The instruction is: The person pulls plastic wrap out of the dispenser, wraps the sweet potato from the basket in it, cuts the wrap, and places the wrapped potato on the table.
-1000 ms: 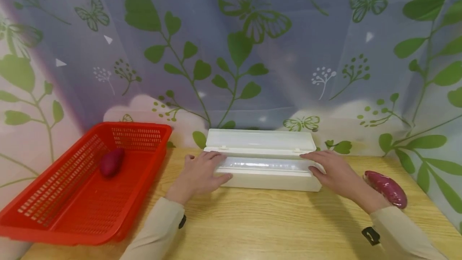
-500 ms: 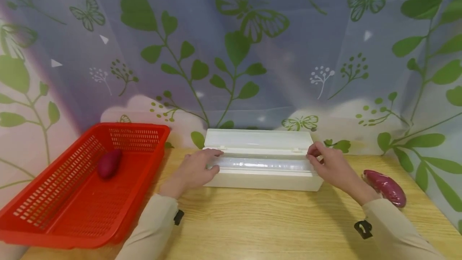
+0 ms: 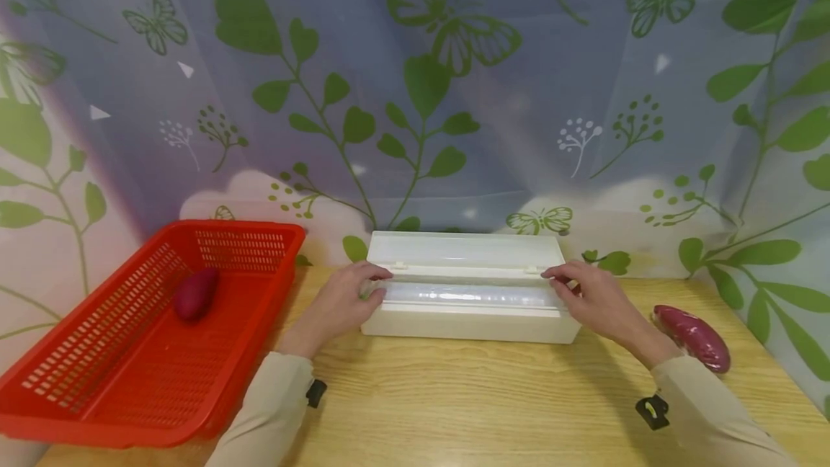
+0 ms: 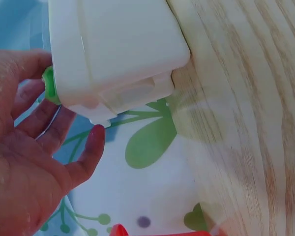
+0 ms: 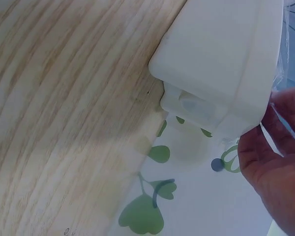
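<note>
A long white plastic wrap dispenser lies on the table with its lid raised toward the back. Clear plastic wrap fills its opening. My left hand is at the left end, thumb in front and fingers behind; in the left wrist view the thumb touches a green piece at the dispenser's top edge. Whether it pinches the wrap is hidden. At the right end, my right hand has curled fingers at the wrap's edge; loose film shows beside these fingers in the right wrist view.
A red plastic basket stands on the left with one purple sweet potato inside. A film-wrapped purple sweet potato lies right of the right hand. The patterned curtain hangs behind the wooden table.
My left hand has slid left to the dispenser's end. The right hand's fingers moved to the right rear corner, then slightly inward and down. The lid stays raised.
</note>
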A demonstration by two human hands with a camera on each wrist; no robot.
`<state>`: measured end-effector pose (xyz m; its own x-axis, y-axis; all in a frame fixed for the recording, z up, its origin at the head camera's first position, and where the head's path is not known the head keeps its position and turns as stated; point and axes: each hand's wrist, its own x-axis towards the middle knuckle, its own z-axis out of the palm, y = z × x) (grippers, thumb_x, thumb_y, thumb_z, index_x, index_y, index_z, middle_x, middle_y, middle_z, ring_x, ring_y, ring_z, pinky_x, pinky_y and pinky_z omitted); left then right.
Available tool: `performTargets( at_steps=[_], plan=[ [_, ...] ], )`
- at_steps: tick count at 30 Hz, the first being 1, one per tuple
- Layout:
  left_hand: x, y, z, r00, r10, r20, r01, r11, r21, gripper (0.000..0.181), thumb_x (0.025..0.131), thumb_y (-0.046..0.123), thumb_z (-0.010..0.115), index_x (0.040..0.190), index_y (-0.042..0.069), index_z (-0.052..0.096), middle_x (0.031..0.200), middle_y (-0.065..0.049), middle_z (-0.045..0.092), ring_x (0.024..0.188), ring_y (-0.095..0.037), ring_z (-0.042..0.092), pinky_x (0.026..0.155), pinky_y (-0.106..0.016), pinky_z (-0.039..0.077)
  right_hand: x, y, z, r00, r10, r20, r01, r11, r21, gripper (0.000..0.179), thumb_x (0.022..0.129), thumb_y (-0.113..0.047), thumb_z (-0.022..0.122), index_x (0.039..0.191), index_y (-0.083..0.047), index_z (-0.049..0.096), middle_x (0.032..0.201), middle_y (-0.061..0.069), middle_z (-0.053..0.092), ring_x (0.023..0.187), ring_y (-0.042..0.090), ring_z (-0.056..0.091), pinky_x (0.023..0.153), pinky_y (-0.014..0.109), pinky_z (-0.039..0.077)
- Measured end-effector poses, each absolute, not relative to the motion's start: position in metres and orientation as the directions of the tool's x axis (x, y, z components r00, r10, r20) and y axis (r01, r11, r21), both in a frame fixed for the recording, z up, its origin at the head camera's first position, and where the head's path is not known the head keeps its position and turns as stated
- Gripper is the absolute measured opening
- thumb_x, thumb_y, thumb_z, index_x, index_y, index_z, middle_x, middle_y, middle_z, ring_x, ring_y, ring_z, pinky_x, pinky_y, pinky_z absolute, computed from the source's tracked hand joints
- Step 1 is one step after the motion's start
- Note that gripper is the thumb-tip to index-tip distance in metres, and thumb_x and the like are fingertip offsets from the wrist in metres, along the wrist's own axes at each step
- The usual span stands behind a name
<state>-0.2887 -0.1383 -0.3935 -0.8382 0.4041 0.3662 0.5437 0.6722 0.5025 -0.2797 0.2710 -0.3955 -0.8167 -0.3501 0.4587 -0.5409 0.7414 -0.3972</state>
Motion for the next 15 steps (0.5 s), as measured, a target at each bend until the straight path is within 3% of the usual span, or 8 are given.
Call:
performTargets(
  at_steps=[4,9,15],
  plan=[
    [-0.2901,-0.1363,-0.3936,-0.856,0.341,0.389,0.51,0.684,0.522,0.017,0.095,0.007,0.065,0.108,0.003,0.075,0.109,-0.011,0.073,0.104,-0.03,0.068,0.094,-0.047,0.055,-0.279,0.2718,-0.3964,-0.816,-0.337,0.469,-0.542,0.726,-0.423,0.009,0.095,0.001,0.067,0.1,-0.003,0.072,0.092,0.006,0.072,0.076,0.007,0.063,0.065,0.023,0.056],
    [-0.2934,-0.1358,-0.3964,-0.873,0.253,0.418,0.466,0.688,0.557,0.013,0.095,0.008,0.068,0.103,0.002,0.077,0.102,-0.012,0.073,0.093,-0.026,0.067,0.084,-0.041,0.056,-0.2767,0.2742,-0.3973,-0.839,-0.305,0.45,-0.511,0.725,-0.462,0.005,0.096,-0.002,0.066,0.099,-0.005,0.068,0.091,0.005,0.073,0.079,0.009,0.064,0.068,0.023,0.056],
    [-0.2981,-0.137,-0.4,-0.889,0.195,0.415,0.434,0.652,0.622,0.013,0.096,0.01,0.07,0.104,0.004,0.078,0.102,-0.01,0.075,0.094,-0.024,0.068,0.084,-0.041,0.057,-0.2759,0.2746,-0.4019,-0.835,-0.256,0.487,-0.492,0.742,-0.455,0.005,0.096,-0.002,0.066,0.099,-0.006,0.066,0.09,0.005,0.072,0.077,0.006,0.06,0.069,0.022,0.054]
  ],
)
